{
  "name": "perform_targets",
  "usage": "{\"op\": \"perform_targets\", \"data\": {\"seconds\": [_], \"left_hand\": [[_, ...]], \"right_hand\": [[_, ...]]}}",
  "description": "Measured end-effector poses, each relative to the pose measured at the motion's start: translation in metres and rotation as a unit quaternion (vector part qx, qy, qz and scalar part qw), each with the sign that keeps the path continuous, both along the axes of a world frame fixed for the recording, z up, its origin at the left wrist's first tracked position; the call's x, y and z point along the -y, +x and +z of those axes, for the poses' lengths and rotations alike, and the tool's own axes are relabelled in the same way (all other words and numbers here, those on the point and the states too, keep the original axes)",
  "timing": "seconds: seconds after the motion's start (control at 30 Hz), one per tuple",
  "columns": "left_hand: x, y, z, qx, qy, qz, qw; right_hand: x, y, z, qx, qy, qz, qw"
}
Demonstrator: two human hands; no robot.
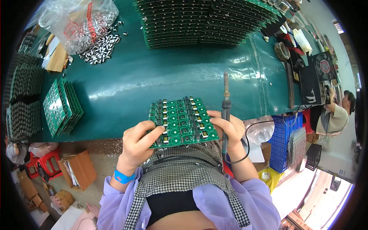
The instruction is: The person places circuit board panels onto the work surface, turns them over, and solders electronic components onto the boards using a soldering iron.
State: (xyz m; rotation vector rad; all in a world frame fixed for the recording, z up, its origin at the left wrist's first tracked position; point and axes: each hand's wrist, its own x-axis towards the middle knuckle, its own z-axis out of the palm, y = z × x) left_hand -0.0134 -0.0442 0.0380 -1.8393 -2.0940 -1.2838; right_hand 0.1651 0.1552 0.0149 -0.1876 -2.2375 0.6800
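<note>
Between my hands is a green circuit board panel (180, 122), held at the table's near edge, with rows of small black and white parts on its face. My left hand (140, 140) grips its left side, thumb and fingers closed at the edge. On the right edge, my right hand (230, 124) pinches the panel. A soldering iron (226, 109) also rests in that right hand, upright along the fingers, its tip pointing away from me and its cord looping off to the right.
A tall stack of green boards (191, 27) stands at the back. Small metal parts (99, 50) spill from a plastic bag (78, 23) at far left. Several boards (63, 105) lean at left. A black fan unit (324, 67) stands at right; another person (337, 109) is beyond it.
</note>
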Motion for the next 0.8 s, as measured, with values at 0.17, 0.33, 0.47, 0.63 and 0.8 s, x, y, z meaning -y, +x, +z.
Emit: {"op": "perform_targets", "data": {"seconds": [0.17,0.33,0.47,0.63,0.8], "left_hand": [[-0.003,-0.0002,0.0035,0.046,-0.003,0.024,0.999],[-0.006,-0.0011,0.0058,0.051,0.009,0.036,0.998],[-0.0065,-0.0005,0.004,0.055,0.015,0.042,0.998],[-0.0059,-0.0007,0.0028,0.059,0.022,0.042,0.997],[-0.005,0.0001,0.0007,0.052,0.028,0.048,0.997]], "right_hand": [[0.0012,-0.0056,0.0007,-0.015,0.012,-0.007,1.0],[0.0001,-0.0071,0.0031,-0.018,0.006,-0.007,1.0],[0.0006,-0.0059,0.0037,-0.009,0.001,-0.005,1.0],[0.0006,-0.006,0.0034,-0.011,-0.005,-0.003,1.0],[0.0006,-0.006,0.0036,-0.013,-0.002,-0.001,1.0]]}}
